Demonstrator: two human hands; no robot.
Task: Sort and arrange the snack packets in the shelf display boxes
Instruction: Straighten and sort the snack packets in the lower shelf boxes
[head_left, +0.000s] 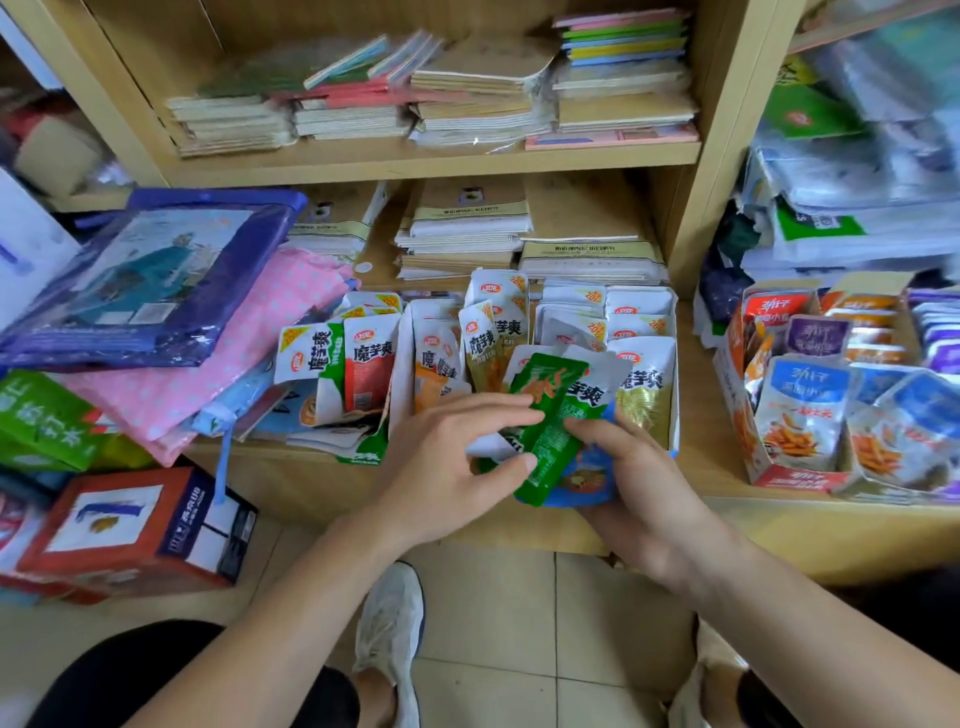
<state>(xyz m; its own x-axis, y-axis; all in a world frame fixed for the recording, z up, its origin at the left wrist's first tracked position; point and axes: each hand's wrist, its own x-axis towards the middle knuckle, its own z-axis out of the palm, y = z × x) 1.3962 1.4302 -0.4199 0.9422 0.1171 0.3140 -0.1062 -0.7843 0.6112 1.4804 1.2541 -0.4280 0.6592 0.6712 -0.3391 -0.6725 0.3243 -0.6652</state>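
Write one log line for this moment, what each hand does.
left hand: pinches green packet | right hand: holds same packet | place: at white display box | step: sorting

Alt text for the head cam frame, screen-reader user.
The right hand grips a green foil snack packet and the left hand pinches its edge, in front of a white cardboard display box of upright white snack packets on a wooden shelf. A red-and-white cardboard box of blue packets sits to the right; notebook stacks behind.
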